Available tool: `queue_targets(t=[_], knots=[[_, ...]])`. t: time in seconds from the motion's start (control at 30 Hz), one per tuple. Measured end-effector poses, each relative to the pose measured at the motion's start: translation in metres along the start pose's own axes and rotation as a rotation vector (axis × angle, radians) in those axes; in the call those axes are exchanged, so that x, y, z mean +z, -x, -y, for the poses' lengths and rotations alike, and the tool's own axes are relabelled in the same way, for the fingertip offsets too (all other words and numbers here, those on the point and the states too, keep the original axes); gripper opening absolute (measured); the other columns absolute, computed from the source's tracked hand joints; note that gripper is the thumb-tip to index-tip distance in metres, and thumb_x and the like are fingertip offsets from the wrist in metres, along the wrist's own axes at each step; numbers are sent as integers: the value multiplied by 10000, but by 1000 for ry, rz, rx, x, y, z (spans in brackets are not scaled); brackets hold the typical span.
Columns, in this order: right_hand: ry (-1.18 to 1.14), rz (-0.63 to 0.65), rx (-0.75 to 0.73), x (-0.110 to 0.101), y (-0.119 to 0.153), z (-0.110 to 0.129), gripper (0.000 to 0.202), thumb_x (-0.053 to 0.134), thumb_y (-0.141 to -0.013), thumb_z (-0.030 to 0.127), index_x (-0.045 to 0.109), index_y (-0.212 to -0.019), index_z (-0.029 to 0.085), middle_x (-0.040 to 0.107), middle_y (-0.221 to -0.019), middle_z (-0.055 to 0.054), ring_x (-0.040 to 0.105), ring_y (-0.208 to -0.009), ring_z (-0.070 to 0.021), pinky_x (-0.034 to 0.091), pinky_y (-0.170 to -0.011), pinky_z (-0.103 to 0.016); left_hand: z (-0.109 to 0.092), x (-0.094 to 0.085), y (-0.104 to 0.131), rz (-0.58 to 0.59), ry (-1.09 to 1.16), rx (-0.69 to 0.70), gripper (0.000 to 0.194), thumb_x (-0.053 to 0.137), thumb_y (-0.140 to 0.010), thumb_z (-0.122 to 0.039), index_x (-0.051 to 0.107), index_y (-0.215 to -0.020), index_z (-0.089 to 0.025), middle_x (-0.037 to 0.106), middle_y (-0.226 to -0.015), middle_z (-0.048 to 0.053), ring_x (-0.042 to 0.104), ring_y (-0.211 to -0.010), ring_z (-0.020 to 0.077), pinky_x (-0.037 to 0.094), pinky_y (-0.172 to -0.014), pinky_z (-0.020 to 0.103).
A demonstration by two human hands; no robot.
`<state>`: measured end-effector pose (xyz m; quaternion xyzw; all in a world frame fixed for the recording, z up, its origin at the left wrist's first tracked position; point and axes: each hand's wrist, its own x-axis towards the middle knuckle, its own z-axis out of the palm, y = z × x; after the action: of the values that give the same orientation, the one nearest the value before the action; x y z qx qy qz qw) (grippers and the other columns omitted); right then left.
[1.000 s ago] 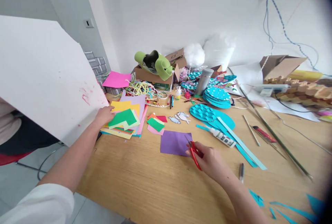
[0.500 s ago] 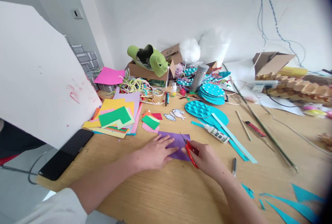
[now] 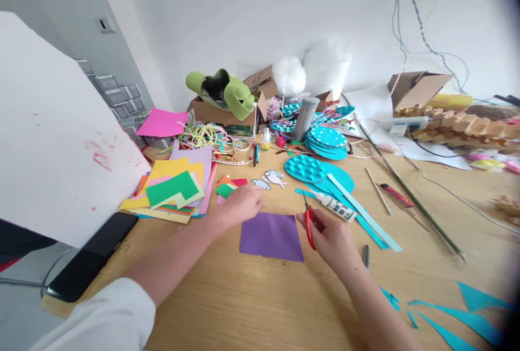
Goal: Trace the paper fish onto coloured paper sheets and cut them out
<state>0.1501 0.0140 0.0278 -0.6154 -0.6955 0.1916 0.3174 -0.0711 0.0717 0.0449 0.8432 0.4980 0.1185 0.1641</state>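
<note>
A purple sheet of paper (image 3: 271,236) lies flat on the wooden table. My right hand (image 3: 330,232) holds red-handled scissors (image 3: 309,225) just off the sheet's right edge, blades pointing away from me. Beyond the sheet's upper left edge, my left hand (image 3: 242,203) hovers near the white paper fish cutouts (image 3: 274,177) and the small colored paper pieces (image 3: 224,190); its fingers are blurred. A white glue bottle (image 3: 336,207) lies beyond my right hand, close to blue strips (image 3: 368,220).
Colored sheets (image 3: 173,189) and a black phone (image 3: 94,256) are on the left. A gray bottle (image 3: 305,119) stands at the back among craft materials. Sticks (image 3: 410,194), a pen (image 3: 366,256) and blue scraps (image 3: 455,321) lie to the right.
My left hand has lifted off the purple sheet and moved up towards the fish cutouts. My right hand has shifted slightly right with the scissors, uncovering the sheet. The view has shifted slightly.
</note>
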Motion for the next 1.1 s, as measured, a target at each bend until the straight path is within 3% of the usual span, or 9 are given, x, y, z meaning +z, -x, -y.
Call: queue_targets(t=[0.2, 0.43, 0.57, 0.67, 0.77, 0.87, 1.0, 1.1], knots=[[-7, -52, -2, -2, -1, -2, 453, 479, -828, 589, 429, -580, 213, 413, -453, 39, 339, -428, -102, 268, -454, -237, 37, 4, -66, -54, -83, -182, 287, 722, -715, -322, 668, -961, -185, 643, -1064, 101, 503, -1138, 299, 381, -972, 376], [34, -76, -42, 0, 0, -5, 422, 481, -841, 541, 383, -584, 221, 429, -459, 31, 339, -425, -103, 259, -457, -244, 51, 7, -89, -20, -7, -270, 265, 811, -552, -263, 611, -714, -199, 659, -890, 48, 546, -1042, 272, 387, -937, 348], [22, -89, -47, -2, 0, -4, 417, 487, -840, 530, 398, -579, 217, 435, -464, 28, 336, -426, -101, 263, -455, -250, 51, 5, -85, -67, 105, -318, 326, 826, -503, -234, 522, -618, -203, 637, -810, 21, 553, -977, 247, 422, -859, 323], [-34, -103, -11, -3, -1, -5, 424, 514, -824, 536, 431, -566, 210, 427, -455, 31, 343, -426, -99, 273, -452, -252, 47, 1, -76, -88, 247, -334, 330, 803, -541, -235, 479, -594, -201, 587, -673, -15, 577, -801, 194, 450, -716, 285], [-209, -82, 73, -3, -2, -5, 407, 578, -775, 562, 544, -618, 188, 494, -493, 14, 430, -451, -115, 318, -448, -248, 35, -8, -63, -72, 447, -312, 298, 760, -611, -241, 467, -612, -190, 521, -566, -49, 544, -605, 135, 426, -577, 245], [-462, -28, 195, -3, -4, -2, 418, 672, -684, 578, 629, -744, 167, 600, -596, -21, 526, -483, -140, 365, -424, -243, 14, -13, -44, -71, 654, -256, 254, 726, -664, -247, 483, -685, -175, 548, -611, -48, 541, -579, 99, 406, -551, 210], [-714, -17, 242, -2, -4, 7, 471, 757, -585, 556, 634, -798, 154, 647, -670, -42, 578, -522, -152, 420, -436, -246, -17, -3, -19, -75, 859, -202, 261, 719, -676, -284, 492, -732, -167, 566, -649, -35, 546, -585, 85, 405, -555, 202], [-843, -29, 230, 0, -1, 14, 453, 772, -577, 524, 618, -795, 159, 626, -642, -15, 567, -518, -131, 416, -445, -230, -32, 14, -6, -38, 1161, -196, 352, 800, -567, -303, 510, -697, -151, 552, -613, -39, 506, -537, 69, 388, -533, 202]])
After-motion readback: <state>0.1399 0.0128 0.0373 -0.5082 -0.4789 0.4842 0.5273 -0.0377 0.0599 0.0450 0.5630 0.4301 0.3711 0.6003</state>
